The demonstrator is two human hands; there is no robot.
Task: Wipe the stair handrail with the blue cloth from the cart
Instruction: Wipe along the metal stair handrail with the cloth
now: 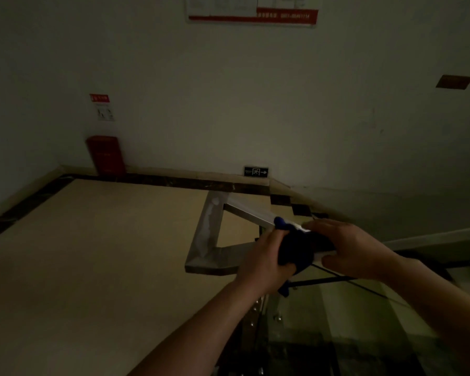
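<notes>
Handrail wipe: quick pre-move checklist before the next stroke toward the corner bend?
1. Blue cloth in hand: ok, left hand grips it bunched.
2. Cloth on the handrail: ok, wrapped over the rail where the hands meet.
3. Right hand steadying: ok, it rests on the rail just behind the cloth.
4. Path ahead: ok, the rail runs bare up to the corner bend.
5. Smears to reach: not ok, pale streaks show on the bend.
6. Rail underside covered by cloth: cannot tell, hidden and dim.
</notes>
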